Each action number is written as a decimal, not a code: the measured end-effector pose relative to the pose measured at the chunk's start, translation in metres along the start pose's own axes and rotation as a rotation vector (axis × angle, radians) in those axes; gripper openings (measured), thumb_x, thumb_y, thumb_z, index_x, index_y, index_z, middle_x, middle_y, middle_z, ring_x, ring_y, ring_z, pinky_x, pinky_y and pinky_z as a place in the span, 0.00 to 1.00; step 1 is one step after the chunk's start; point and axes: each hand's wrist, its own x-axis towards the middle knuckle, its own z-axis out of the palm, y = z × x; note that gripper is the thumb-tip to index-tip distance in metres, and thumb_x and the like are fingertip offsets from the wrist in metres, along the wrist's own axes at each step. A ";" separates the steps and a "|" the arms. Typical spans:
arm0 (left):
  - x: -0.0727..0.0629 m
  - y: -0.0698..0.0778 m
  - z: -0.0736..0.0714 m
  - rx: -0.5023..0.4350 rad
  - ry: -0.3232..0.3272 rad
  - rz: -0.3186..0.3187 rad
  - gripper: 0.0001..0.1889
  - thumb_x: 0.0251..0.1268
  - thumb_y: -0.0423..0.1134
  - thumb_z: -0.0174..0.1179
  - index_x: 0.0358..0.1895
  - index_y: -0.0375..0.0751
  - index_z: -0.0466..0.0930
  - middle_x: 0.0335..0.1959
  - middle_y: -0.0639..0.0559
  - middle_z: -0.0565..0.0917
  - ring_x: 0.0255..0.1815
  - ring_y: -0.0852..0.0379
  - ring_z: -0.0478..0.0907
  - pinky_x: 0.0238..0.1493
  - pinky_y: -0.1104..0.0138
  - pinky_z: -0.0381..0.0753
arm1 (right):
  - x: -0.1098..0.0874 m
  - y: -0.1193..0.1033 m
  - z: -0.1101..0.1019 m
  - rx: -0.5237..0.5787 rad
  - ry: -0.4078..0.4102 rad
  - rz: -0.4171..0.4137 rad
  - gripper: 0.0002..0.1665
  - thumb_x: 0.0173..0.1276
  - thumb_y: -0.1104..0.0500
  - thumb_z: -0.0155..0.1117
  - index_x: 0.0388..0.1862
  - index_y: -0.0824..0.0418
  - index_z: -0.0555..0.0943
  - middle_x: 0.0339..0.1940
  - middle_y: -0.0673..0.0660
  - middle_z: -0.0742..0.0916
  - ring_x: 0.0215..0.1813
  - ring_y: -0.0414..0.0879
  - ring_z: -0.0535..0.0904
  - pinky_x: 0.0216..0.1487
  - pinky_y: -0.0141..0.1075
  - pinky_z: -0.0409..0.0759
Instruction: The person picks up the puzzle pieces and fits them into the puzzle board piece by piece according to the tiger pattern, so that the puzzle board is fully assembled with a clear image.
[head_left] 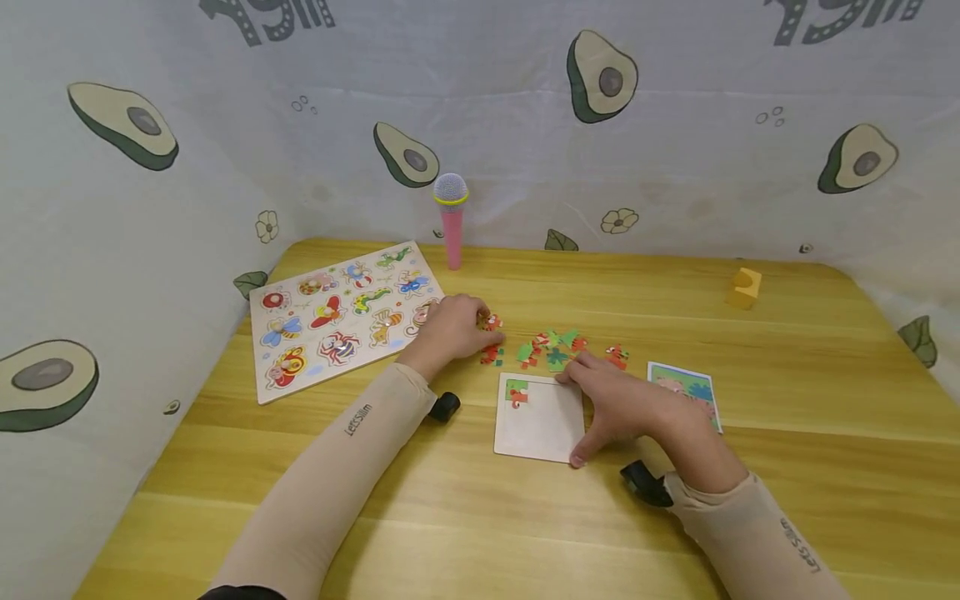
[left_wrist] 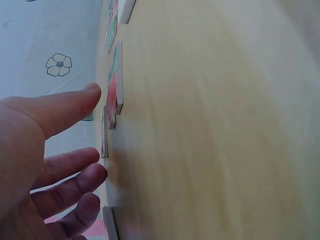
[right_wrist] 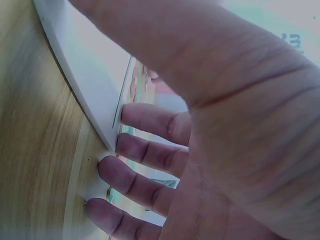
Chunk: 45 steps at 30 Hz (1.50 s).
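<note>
My left hand is beside loose puzzle pieces, left of a small pile. Its thumb and fingers stand apart in the left wrist view, with nothing seen between them. Across the right side of a pale square puzzle board spans my right hand, its thumb at the near right corner and its fingertips by the far edge. Those fingers look nearly straight in the right wrist view. One green and red piece lies in the board's far left corner. More red and green pieces lie just beyond the board.
A wooden insect peg puzzle lies at the left, partly behind my left hand. A pink toy microphone stands at the back. Right of my right hand lies a picture card, partly covered. A yellow block sits farther right.
</note>
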 end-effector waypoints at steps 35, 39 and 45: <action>0.000 -0.006 -0.003 -0.204 -0.008 -0.015 0.20 0.58 0.47 0.75 0.53 0.49 0.86 0.44 0.61 0.85 0.47 0.60 0.79 0.58 0.51 0.53 | 0.001 0.004 0.003 0.028 0.006 0.007 0.61 0.35 0.35 0.88 0.63 0.65 0.72 0.58 0.57 0.73 0.59 0.54 0.70 0.62 0.54 0.71; -0.001 -0.007 -0.003 -0.227 0.003 -0.013 0.19 0.57 0.46 0.75 0.52 0.48 0.86 0.42 0.60 0.85 0.46 0.60 0.79 0.58 0.51 0.53 | 0.001 0.004 0.002 0.031 0.011 0.005 0.61 0.35 0.36 0.88 0.63 0.65 0.72 0.58 0.57 0.73 0.59 0.54 0.70 0.62 0.53 0.71; -0.001 -0.010 -0.001 -0.234 0.007 0.004 0.19 0.58 0.45 0.75 0.53 0.49 0.86 0.42 0.60 0.85 0.47 0.60 0.78 0.57 0.52 0.54 | 0.000 0.004 0.002 0.034 0.010 0.005 0.61 0.35 0.36 0.88 0.63 0.65 0.71 0.58 0.57 0.73 0.59 0.54 0.69 0.62 0.53 0.71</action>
